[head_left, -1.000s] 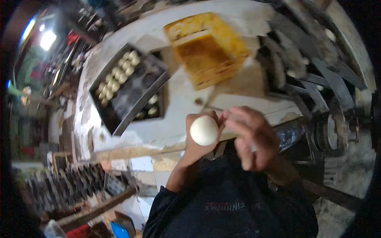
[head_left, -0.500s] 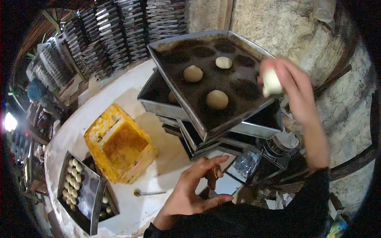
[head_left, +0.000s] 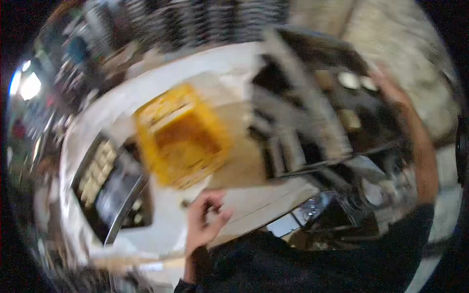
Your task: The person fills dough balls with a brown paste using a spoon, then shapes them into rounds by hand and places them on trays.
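Observation:
My right hand (head_left: pixel 393 90) reaches over the right side of the uppermost black baking tray (head_left: pixel 325 117). At its fingertips is a pale dough ball (head_left: pixel 369 83); motion blur hides whether the fingers still grip it. Beside that ball sit another white dough ball (head_left: pixel 348 80) and a browner one (head_left: pixel 324 78), with one more dough ball (head_left: pixel 349 120) nearer me. My left hand (head_left: pixel 207 217) hovers over the near edge of the white table, thumb and curled fingers apart, holding nothing I can see. A yellow square tub (head_left: pixel 181 139) stands beyond it.
On the left, a tray (head_left: pixel 105 195) holds rows of small dough balls (head_left: pixel 97 171). More metal trays (head_left: pixel 278 132) are stacked crookedly under the uppermost one. Below the stack's right side are a clear plastic item (head_left: pixel 310 207) and some clutter. A rough wall (head_left: pixel 410 53) bounds the right.
The view has swung left, so the table contents appear further right. My right hand has lowered the pale dough ball to the tray beside the others. My left hand stays low, its fingers more curled.

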Demonstrator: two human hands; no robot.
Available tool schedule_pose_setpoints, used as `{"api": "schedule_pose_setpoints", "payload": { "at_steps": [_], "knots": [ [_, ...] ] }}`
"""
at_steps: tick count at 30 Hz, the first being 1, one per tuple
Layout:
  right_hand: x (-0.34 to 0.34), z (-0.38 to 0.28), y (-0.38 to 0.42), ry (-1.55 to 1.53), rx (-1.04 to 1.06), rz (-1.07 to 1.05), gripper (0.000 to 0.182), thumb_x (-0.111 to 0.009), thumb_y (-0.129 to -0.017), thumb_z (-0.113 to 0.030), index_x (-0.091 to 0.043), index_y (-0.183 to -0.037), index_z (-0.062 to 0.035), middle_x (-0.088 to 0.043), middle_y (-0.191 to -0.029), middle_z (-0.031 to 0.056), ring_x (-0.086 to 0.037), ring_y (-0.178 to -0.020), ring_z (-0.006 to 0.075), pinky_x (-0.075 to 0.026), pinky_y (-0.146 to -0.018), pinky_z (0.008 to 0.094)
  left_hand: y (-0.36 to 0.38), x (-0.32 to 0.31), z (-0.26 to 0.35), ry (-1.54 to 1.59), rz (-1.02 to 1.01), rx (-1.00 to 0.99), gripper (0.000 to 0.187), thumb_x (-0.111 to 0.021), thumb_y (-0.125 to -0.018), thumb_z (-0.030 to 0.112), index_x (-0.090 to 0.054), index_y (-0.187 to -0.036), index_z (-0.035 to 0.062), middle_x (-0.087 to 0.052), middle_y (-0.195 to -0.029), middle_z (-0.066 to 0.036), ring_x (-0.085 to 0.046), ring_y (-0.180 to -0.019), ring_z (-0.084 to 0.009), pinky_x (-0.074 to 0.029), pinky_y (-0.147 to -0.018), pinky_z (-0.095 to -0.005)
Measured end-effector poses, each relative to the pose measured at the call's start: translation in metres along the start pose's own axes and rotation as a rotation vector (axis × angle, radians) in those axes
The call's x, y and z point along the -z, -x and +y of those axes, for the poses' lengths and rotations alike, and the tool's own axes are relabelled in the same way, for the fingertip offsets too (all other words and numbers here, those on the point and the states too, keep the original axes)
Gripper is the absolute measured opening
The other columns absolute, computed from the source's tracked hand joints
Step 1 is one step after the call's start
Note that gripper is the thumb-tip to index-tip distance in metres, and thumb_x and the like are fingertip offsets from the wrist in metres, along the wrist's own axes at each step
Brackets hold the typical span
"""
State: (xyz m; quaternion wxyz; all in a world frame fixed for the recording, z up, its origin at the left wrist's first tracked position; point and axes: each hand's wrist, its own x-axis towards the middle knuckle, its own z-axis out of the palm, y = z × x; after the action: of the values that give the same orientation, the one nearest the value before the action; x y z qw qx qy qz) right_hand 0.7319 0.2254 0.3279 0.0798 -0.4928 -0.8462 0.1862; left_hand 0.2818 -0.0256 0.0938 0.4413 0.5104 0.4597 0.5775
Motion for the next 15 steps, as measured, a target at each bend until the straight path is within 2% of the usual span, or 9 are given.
{"api": "schedule_pose_setpoints", "payload": {
  "at_steps": [3, 5, 7, 9, 11, 12, 13, 14, 15],
  "knots": [
    [-0.022, -0.115, 0.025, 0.370, 0.397, 0.350, 0.040, -0.038, -0.098, -0.042, -0.031, -0.108, -0.0038, -0.035, -0.110, 0.0140, -0.024, -0.099, 0.0242, -0.024, -0.091, 0.0377, 0.026, 0.048, -0.041, -0.393, -0.029, 0.189, 0.036, -0.078, -0.076, 0.016, -0.061, -0.104, 0.0046, -0.058, -0.084, -0.004, -0.050, -0.067, -0.0124, -0.043, -0.060, -0.0254],
    [-0.045, -0.191, 0.049, 0.885, 0.675, 0.761, 0.033, -0.037, -0.100, -0.037, -0.035, -0.092, -0.0048, -0.039, -0.094, 0.0111, -0.025, -0.083, 0.0213, -0.025, -0.081, 0.0352, 0.047, 0.096, -0.045, -0.443, 0.110, 0.109, 0.032, -0.077, -0.077, 0.017, -0.063, -0.103, 0.0035, -0.062, -0.083, -0.009, -0.055, -0.066, -0.0164, -0.047, -0.059, -0.0279],
    [-0.069, -0.237, 0.060, 1.212, 0.820, 1.180, 0.035, -0.035, -0.101, -0.031, -0.039, -0.076, -0.0059, -0.043, -0.078, 0.0082, -0.026, -0.067, 0.0183, -0.027, -0.072, 0.0326, 0.060, 0.183, -0.051, -0.716, 0.408, -0.170, 0.032, -0.075, -0.070, 0.008, -0.065, -0.099, 0.0083, -0.066, -0.091, -0.009, -0.059, -0.079, -0.0262, -0.045, -0.072, -0.0369],
    [-0.093, -0.248, 0.078, 1.331, 0.879, 1.406, 0.047, -0.034, -0.103, -0.025, -0.044, -0.061, -0.0069, -0.046, -0.063, 0.0053, -0.026, -0.051, 0.0154, -0.029, -0.062, 0.0300, 0.046, 0.291, -0.048, -1.091, 0.576, -0.279, 0.031, -0.072, -0.068, 0.010, -0.066, -0.099, 0.0098, -0.066, -0.096, -0.009, -0.055, -0.091, -0.0319, -0.039, -0.085, -0.0427],
    [-0.122, -0.215, 0.124, 1.271, 0.807, 1.079, 0.026, -0.036, -0.102, -0.024, -0.042, -0.086, -0.0047, -0.046, -0.086, 0.0116, -0.036, -0.072, 0.0220, -0.035, -0.074, 0.0362, 0.017, 0.385, -0.039, -1.373, 0.658, -0.148, 0.023, -0.071, -0.076, 0.022, -0.070, -0.095, 0.0093, -0.064, -0.101, -0.014, -0.055, -0.099, -0.0328, -0.035, -0.092, -0.0456],
    [-0.139, -0.191, 0.139, 1.197, 0.718, 0.750, 0.023, -0.038, -0.101, -0.023, -0.041, -0.111, -0.0024, -0.046, -0.110, 0.0180, -0.045, -0.094, 0.0285, -0.041, -0.085, 0.0424, 0.000, 0.438, -0.055, -1.385, 0.613, 0.056, 0.029, -0.069, -0.078, 0.029, -0.070, -0.097, 0.0076, -0.063, -0.103, -0.016, -0.053, -0.104, -0.0333, -0.035, -0.093, -0.0469],
    [-0.163, -0.211, 0.124, 1.052, 0.673, 0.633, 0.027, -0.040, -0.100, -0.020, -0.044, -0.119, -0.0005, -0.047, -0.120, 0.0215, -0.050, -0.103, 0.0327, -0.045, -0.089, 0.0458, -0.015, 0.477, -0.070, -1.389, 0.556, 0.260, 0.036, -0.067, -0.079, 0.036, -0.070, -0.100, 0.0059, -0.063, -0.105, -0.018, -0.052, -0.109, -0.0338, -0.035, -0.094, -0.0482],
    [-0.188, -0.236, 0.106, 0.903, 0.619, 0.532, 0.034, -0.042, -0.099, -0.017, -0.048, -0.127, 0.0015, -0.047, -0.129, 0.0251, -0.054, -0.113, 0.0368, -0.049, -0.092, 0.0492, -0.028, 0.495, -0.080, -1.385, 0.544, 0.254, 0.036, -0.067, -0.079, 0.036, -0.070, -0.100, 0.0059, -0.063, -0.105, -0.018, -0.052, -0.109, -0.0338, -0.035, -0.094, -0.0482],
    [-0.215, -0.267, 0.082, 0.739, 0.585, 0.595, 0.028, -0.046, -0.096, -0.013, -0.053, -0.118, 0.0036, -0.050, -0.122, 0.0253, -0.055, -0.107, 0.0378, -0.050, -0.088, 0.0502, -0.041, 0.507, -0.087, -1.551, 0.458, 0.425, 0.040, -0.064, -0.081, 0.039, -0.069, -0.101, 0.0049, -0.062, -0.107, -0.019, -0.050, -0.111, -0.0348, -0.034, -0.096, -0.0495]
  ]
}}
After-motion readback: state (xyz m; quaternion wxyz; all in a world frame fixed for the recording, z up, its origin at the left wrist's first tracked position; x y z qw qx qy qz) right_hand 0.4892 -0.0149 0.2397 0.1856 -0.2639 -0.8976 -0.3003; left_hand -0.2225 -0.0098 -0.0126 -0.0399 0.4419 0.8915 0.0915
